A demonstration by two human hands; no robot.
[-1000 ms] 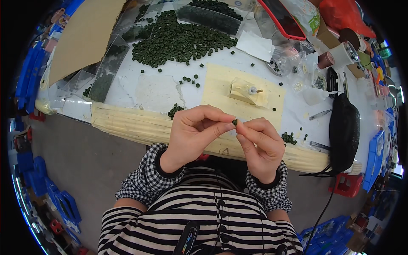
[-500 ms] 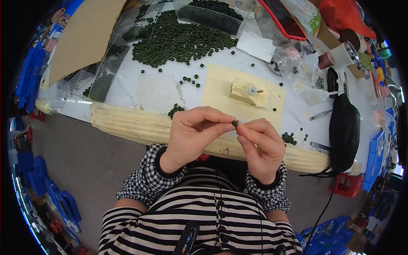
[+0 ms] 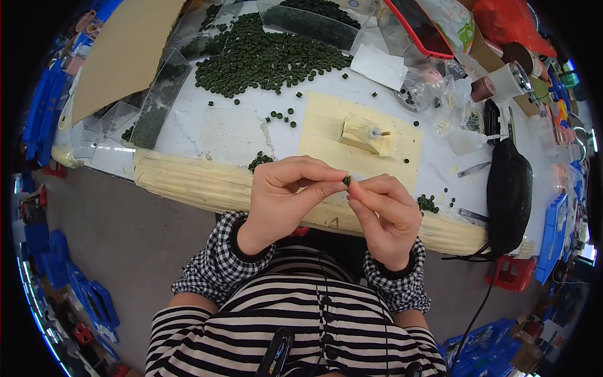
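Observation:
Between my fingertips, just above the table's padded front edge, is a small dark green round piece (image 3: 347, 181) with what looks like a groove. My left hand (image 3: 286, 201) pinches it between thumb and forefinger. From the other side, my right hand (image 3: 388, 217) has its fingers curled, the forefinger tip against the same piece. Beyond the hands, a small block fixture with a metal pin (image 3: 369, 136) stands on a yellowish sheet (image 3: 320, 122). Small clusters of matching green pieces lie by my left hand (image 3: 260, 161) and by my right hand (image 3: 428, 203).
A large heap of green pieces (image 3: 264, 60) covers the back of the table, beside clear plastic trays (image 3: 160, 100) and cardboard (image 3: 122, 53). To the right are a white tissue (image 3: 378, 66), a red-framed phone (image 3: 419, 28), a squeeze bottle (image 3: 466, 143), tweezers (image 3: 474, 169) and a black pouch (image 3: 509, 195).
Both hands stay almost in place, still holding the green piece. The piece appears slightly turned between the fingertips.

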